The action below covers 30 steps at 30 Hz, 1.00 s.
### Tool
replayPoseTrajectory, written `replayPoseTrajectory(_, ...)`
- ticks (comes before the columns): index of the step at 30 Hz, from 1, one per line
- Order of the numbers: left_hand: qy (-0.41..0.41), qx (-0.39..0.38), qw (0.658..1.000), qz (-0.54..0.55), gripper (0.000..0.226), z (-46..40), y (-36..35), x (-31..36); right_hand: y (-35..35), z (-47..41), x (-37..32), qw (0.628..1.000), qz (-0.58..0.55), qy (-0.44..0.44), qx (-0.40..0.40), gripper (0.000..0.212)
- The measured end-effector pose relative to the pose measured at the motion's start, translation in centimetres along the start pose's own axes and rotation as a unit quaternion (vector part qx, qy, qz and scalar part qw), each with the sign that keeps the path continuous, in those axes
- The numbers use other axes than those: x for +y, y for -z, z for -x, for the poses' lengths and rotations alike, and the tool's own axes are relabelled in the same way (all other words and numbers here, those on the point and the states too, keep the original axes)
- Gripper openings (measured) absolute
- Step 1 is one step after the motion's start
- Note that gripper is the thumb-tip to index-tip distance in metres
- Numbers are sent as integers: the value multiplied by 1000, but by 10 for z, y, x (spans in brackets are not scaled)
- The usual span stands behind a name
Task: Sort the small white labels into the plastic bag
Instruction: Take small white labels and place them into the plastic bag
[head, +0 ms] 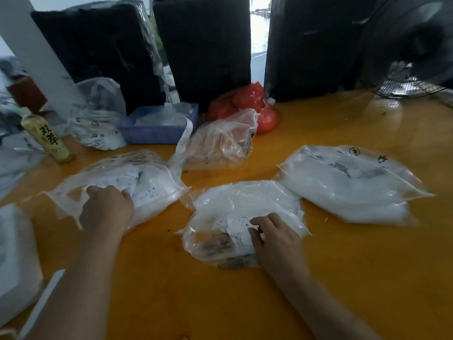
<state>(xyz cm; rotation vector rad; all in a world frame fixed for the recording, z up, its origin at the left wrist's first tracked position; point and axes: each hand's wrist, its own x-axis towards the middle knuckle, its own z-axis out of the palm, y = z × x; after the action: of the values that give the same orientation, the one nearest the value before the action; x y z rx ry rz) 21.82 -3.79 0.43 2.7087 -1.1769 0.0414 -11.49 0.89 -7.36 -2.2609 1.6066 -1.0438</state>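
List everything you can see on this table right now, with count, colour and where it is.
Label bags: three, clear with white labels, in a row across the near table.
Crumpled bag: one, clear, behind the row.
Printed bag: one, whitish, far left.
Basket: one, blue, far centre.
Paper strip: one, white, hanging from the basket.
Red bag: one, right of the basket.
Bottle: one, yellowish, far left.
Fan: one, black, far right.
Table: one, orange.
Left hand: on the left bag.
Right hand: on the middle bag.
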Motion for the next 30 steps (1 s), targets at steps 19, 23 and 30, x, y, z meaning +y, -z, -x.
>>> replayPoseTrajectory(19,-453,35,840,298,12,168,-66,75,95,-85,111,952,207,-222,-45,17)
replayPoseTrajectory(23,-396,-17,853,339,10,167,-84,75,100,-84,116,948,197,-249,-20,24)
replayPoseTrajectory(30,-388,-49,855,341,11,166,-85,73,99,-82,118,940,231,-248,-35,24)
